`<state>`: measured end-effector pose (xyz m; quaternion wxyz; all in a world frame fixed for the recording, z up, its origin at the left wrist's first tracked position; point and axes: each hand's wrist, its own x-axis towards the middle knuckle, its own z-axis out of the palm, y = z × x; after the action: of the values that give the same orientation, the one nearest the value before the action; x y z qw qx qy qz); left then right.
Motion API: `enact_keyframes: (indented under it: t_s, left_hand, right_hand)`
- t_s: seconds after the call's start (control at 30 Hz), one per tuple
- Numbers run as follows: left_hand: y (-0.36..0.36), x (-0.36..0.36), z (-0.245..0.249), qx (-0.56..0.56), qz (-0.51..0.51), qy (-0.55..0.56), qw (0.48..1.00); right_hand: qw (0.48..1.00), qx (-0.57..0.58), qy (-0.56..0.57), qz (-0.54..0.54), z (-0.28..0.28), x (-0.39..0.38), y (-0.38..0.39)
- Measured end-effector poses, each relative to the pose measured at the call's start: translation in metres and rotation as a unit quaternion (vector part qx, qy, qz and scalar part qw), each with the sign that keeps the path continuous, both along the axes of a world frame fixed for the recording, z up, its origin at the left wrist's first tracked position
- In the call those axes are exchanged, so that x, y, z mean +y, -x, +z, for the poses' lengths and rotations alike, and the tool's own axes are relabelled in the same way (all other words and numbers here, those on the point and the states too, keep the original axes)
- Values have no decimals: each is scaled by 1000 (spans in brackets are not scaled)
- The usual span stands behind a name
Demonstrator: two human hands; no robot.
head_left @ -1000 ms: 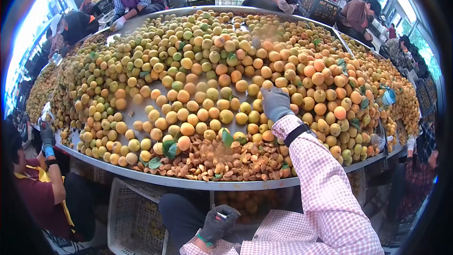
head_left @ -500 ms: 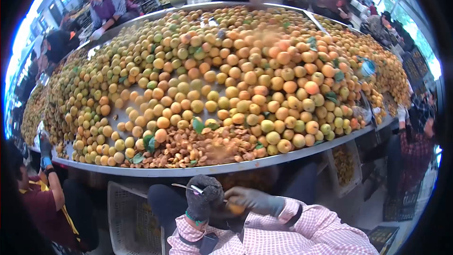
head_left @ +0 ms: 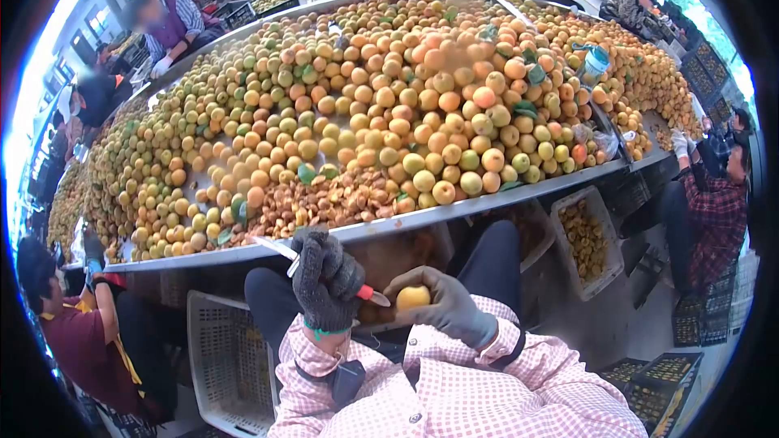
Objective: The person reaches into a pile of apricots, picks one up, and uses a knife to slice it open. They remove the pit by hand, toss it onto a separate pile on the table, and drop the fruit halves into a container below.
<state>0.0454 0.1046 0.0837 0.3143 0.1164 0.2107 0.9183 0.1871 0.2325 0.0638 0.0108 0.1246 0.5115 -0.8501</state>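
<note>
My left hand (head_left: 324, 280), in a dark knit glove, is closed around a tool. A red part with a short blade (head_left: 375, 296) sticks out on its right side, and a pale, narrow piece (head_left: 274, 246) sticks out at its upper left. My right hand (head_left: 450, 308), in a grey glove, grips a yellow-orange fruit (head_left: 413, 298) between thumb and fingers. The blade points at the fruit, close beside it. Both hands are over my lap, just below the rim of the table (head_left: 357, 233). Cut brown fruit pieces (head_left: 324, 200) lie near that rim.
Whole fruits (head_left: 381, 105) are heaped over the table. A white crate (head_left: 231, 365) stands at lower left, and a crate of cut fruit (head_left: 586, 243) at right. A blue-lidded cup (head_left: 595, 63) sits among the fruits. Co-workers (head_left: 89, 332) surround the table.
Both hands have risen toward the table rim. My left hand has turned, so the red part and blade now show. The fruit in my right hand is now clearly visible. The view has shifted.
</note>
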Motion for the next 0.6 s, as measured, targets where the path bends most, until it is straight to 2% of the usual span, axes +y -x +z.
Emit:
enact_keyframes:
  t_s: [0.1,0.17,0.23,0.3,0.33,0.37,0.4,0.43,0.47,0.5,0.57,0.6]
  left_hand:
    - [-11,2,8,5,-7,-6,1000]
    - [-19,3,6,47,-51,-31,997]
    - [-31,5,9,10,-57,-43,997]
    - [-39,4,19,115,-9,10,993]
    - [-40,-5,17,114,-2,62,992]
    - [-43,-10,15,114,2,63,991]
    - [-44,-13,11,224,54,227,946]
    - [-43,-15,6,324,104,382,859]
    - [-37,-8,-3,488,166,392,762]
    - [-42,-8,-3,487,166,396,761]
    - [-53,-9,-2,559,52,545,624]
    - [-57,-10,-3,573,38,569,589]
  right_hand:
    - [998,-10,63,-9,-9,-6,-17]
    - [998,29,-45,-18,-16,-11,-25]
    - [997,28,-73,-10,-19,-14,-30]
    - [994,76,-78,13,-28,-15,-30]
    - [997,50,-59,-3,-26,-14,-30]
    - [997,51,-59,1,-22,-11,-31]
    - [999,29,-32,-22,-17,-8,-30]
    - [999,7,-6,-46,-11,-6,-28]
    - [997,-15,1,-73,-3,-5,-24]
    - [995,24,-9,-92,2,-4,-21]
    - [987,76,-76,-123,10,-11,-11]
    - [987,76,-75,-121,8,-12,-7]
